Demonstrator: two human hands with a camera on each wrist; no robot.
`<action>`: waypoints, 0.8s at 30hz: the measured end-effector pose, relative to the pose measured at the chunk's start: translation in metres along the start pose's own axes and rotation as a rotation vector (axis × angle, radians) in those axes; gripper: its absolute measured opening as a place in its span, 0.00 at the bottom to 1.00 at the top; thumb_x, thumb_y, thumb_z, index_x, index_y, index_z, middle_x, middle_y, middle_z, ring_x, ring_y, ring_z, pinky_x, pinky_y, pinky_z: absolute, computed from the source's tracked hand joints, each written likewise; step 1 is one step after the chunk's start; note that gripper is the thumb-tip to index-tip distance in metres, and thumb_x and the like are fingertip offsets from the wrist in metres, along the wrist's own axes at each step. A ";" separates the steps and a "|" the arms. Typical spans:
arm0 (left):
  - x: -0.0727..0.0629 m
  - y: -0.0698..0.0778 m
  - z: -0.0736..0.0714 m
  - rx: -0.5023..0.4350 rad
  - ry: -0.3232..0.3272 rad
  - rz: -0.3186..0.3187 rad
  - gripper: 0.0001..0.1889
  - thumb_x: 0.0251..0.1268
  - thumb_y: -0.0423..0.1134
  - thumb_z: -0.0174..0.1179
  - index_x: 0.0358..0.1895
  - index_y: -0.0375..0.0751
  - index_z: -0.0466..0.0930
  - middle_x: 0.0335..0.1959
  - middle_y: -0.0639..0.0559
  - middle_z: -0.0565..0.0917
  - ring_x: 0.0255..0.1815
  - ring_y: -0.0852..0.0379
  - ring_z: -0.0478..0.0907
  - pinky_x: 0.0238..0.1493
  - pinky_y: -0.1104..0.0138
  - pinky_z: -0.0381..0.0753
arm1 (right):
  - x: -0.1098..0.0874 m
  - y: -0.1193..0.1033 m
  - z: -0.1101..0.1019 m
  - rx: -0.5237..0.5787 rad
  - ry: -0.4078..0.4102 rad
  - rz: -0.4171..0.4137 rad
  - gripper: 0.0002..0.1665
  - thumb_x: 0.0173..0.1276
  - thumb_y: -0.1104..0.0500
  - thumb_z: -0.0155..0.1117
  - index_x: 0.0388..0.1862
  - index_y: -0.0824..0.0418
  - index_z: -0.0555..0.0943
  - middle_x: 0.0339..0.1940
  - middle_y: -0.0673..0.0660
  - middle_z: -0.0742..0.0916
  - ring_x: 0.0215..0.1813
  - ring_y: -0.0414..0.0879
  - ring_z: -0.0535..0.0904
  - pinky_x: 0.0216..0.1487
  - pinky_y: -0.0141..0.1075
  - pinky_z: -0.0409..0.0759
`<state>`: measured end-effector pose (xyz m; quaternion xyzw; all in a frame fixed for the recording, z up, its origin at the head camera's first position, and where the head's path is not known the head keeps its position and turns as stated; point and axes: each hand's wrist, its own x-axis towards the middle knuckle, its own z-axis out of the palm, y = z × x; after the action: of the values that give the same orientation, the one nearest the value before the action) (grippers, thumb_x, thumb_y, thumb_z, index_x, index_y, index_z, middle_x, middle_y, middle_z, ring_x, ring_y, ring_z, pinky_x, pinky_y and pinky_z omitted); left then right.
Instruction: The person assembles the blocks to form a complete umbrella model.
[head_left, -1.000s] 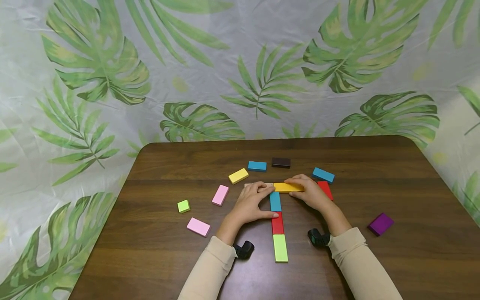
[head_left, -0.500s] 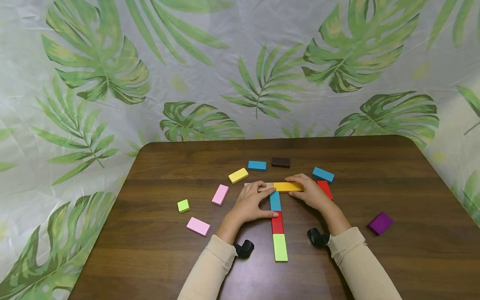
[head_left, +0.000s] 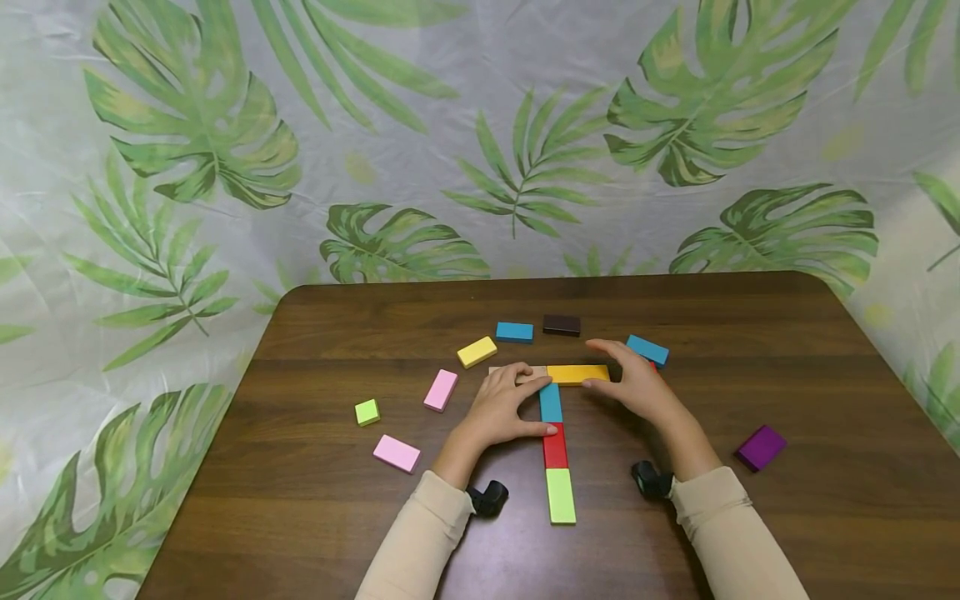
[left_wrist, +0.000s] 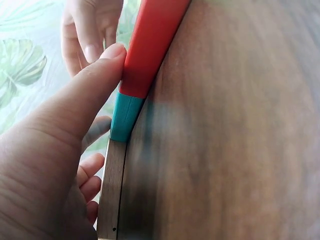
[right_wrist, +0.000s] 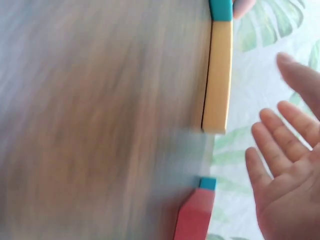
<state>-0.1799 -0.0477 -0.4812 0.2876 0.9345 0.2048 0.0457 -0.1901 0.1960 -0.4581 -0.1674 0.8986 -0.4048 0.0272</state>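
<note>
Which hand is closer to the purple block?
Right. The right hand is left of the purple block, near the orange block; the left hand is farther left.

counter (head_left: 810,358) stood before leaf-print cloth (head_left: 405,158) | purple block (head_left: 761,447) lay rightmost | red block (right_wrist: 194,215), mostly hidden overhead, seemingly touched blue block (head_left: 649,349)

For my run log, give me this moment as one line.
Left hand: touching central red block | Right hand: beside orange block, not gripping | Layout: T-shaped
</note>
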 end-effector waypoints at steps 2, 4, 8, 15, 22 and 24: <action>0.000 0.000 0.000 -0.004 -0.001 -0.002 0.40 0.44 0.68 0.58 0.64 0.61 0.63 0.61 0.53 0.60 0.63 0.57 0.52 0.63 0.54 0.49 | -0.003 -0.001 -0.003 0.013 -0.003 0.012 0.39 0.56 0.49 0.66 0.64 0.61 0.64 0.62 0.60 0.69 0.63 0.59 0.60 0.58 0.57 0.57; -0.001 0.000 0.000 -0.006 0.003 -0.001 0.39 0.44 0.67 0.59 0.64 0.61 0.63 0.61 0.53 0.60 0.63 0.56 0.52 0.63 0.54 0.49 | -0.006 -0.001 -0.007 0.018 -0.002 0.019 0.40 0.56 0.49 0.66 0.65 0.61 0.63 0.63 0.60 0.69 0.64 0.59 0.59 0.58 0.57 0.57; 0.000 0.000 0.002 -0.003 0.018 0.003 0.39 0.44 0.67 0.60 0.64 0.61 0.64 0.61 0.53 0.61 0.63 0.56 0.52 0.62 0.55 0.50 | -0.013 0.000 -0.014 0.012 0.025 0.021 0.41 0.55 0.49 0.67 0.65 0.61 0.63 0.62 0.61 0.69 0.64 0.59 0.59 0.58 0.57 0.57; 0.001 -0.001 0.003 -0.006 0.016 0.004 0.40 0.44 0.67 0.60 0.64 0.61 0.63 0.61 0.53 0.60 0.63 0.56 0.52 0.62 0.54 0.49 | -0.026 0.008 -0.027 -0.013 0.097 0.002 0.41 0.55 0.49 0.67 0.65 0.59 0.63 0.60 0.63 0.71 0.60 0.61 0.64 0.54 0.58 0.60; 0.001 -0.002 0.003 -0.006 0.017 0.004 0.39 0.44 0.66 0.60 0.64 0.61 0.63 0.61 0.53 0.60 0.63 0.56 0.52 0.62 0.55 0.49 | -0.038 0.018 -0.036 -0.049 0.141 0.013 0.42 0.53 0.51 0.69 0.64 0.61 0.63 0.60 0.67 0.70 0.60 0.66 0.62 0.52 0.61 0.60; 0.001 -0.002 0.003 -0.006 0.016 0.004 0.39 0.44 0.67 0.59 0.64 0.61 0.63 0.61 0.53 0.60 0.63 0.56 0.52 0.62 0.55 0.50 | -0.041 0.022 -0.037 -0.042 0.142 0.025 0.43 0.52 0.51 0.70 0.64 0.61 0.63 0.60 0.67 0.70 0.59 0.67 0.62 0.52 0.61 0.60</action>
<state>-0.1812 -0.0474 -0.4850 0.2877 0.9337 0.2098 0.0387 -0.1642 0.2497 -0.4532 -0.1275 0.9086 -0.3963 -0.0351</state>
